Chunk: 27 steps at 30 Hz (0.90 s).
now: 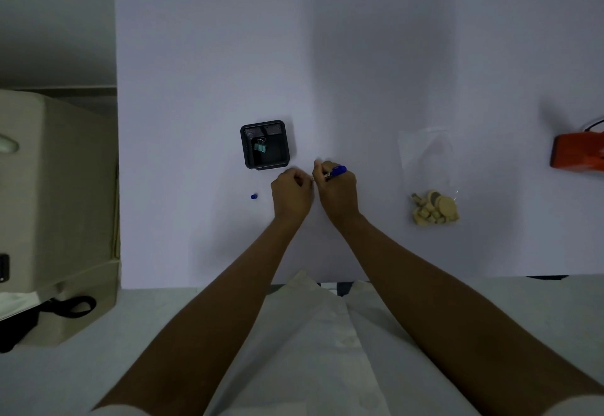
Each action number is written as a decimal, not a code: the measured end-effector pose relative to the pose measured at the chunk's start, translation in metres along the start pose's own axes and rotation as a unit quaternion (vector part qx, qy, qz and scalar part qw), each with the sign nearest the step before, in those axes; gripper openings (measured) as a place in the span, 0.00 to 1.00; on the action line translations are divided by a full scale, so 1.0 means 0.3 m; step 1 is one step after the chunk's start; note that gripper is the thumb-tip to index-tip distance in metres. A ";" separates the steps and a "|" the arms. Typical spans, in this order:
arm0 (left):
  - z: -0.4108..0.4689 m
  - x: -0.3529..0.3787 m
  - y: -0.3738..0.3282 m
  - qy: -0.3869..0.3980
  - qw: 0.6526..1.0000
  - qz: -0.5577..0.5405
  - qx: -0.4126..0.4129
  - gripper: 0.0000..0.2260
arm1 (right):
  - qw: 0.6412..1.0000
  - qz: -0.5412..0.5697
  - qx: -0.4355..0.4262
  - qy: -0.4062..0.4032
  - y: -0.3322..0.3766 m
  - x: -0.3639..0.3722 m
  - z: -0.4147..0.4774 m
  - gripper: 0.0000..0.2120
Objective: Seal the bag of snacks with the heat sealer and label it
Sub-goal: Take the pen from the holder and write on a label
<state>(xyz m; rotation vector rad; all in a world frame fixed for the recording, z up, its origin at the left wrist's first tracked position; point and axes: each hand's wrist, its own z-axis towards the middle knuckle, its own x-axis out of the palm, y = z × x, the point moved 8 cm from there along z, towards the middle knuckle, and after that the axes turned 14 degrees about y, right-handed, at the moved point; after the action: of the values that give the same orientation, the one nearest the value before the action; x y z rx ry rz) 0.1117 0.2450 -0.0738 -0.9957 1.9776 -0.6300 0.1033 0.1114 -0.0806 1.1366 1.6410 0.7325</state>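
Table (359,56) white. Tray (265,145) black, mesh-patterned; clip (260,147) teal. Pen (336,172) blue; cap (254,196) blue. Bag (425,154) clear; snacks (434,208) pale yellow. Sealer (578,152) orange. Box (49,203) beige.

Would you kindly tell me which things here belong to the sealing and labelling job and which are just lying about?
Job: bag of snacks, heat sealer, pen in the right hand, pen cap.
Lying about: black tray, binder clip inside it, beige box.
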 end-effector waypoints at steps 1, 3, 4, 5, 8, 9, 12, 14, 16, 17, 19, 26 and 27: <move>0.000 0.001 0.001 0.000 1.000 -0.003 0.001 0.05 | 1.000 0.002 0.006 -0.001 -0.005 -0.003 -0.001 0.19; 0.000 0.003 0.004 0.000 1.000 -0.009 0.000 0.05 | 1.000 0.003 0.012 -0.003 -0.010 -0.007 -0.002 0.20; 0.001 0.004 0.005 0.001 1.000 -0.009 0.000 0.05 | 1.000 0.002 0.010 -0.004 -0.009 -0.008 -0.002 0.20; 0.001 0.005 0.005 0.001 1.000 -0.007 0.001 0.05 | 1.000 0.000 0.007 -0.006 -0.007 -0.010 -0.002 0.20; 0.002 0.004 0.004 0.002 1.000 0.000 0.007 0.05 | 1.000 -0.001 0.007 -0.011 0.000 -0.014 -0.001 0.22; 0.002 0.003 0.004 0.001 1.000 0.000 0.008 0.05 | 1.000 0.000 0.005 -0.012 0.006 -0.015 -0.001 0.23; 0.002 0.000 0.004 0.000 1.000 0.000 0.001 0.05 | 1.000 0.005 -0.002 -0.009 0.021 -0.005 0.000 0.23; 0.003 -0.002 0.003 -0.004 1.000 0.000 0.000 0.06 | 1.000 0.011 -0.001 -0.003 0.021 0.007 0.000 0.23; 0.003 -0.004 0.003 -0.004 1.000 0.001 -0.004 0.06 | 1.000 0.014 0.003 0.002 0.015 0.017 -0.002 0.22; 0.003 -0.004 0.003 -0.003 1.000 0.000 -0.006 0.06 | 1.000 0.014 0.004 0.003 0.012 0.019 -0.003 0.22; 0.004 -0.004 0.003 -0.001 1.000 0.000 -0.006 0.06 | 1.000 0.018 0.004 0.003 0.013 0.021 -0.004 0.23; 0.004 -0.002 0.005 0.002 1.000 -0.002 -0.003 0.06 | 1.000 0.004 -0.004 0.001 0.025 0.012 -0.006 0.24; 0.004 -0.003 0.005 0.002 1.000 -0.004 -0.003 0.06 | 1.000 0.006 -0.003 0.000 0.023 0.011 -0.006 0.24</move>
<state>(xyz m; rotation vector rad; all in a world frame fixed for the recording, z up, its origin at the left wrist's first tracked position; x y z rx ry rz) 0.1123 0.2465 -0.0751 -1.0060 1.9802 -0.6308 0.1035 0.1171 -0.0752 1.1417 1.6326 0.7450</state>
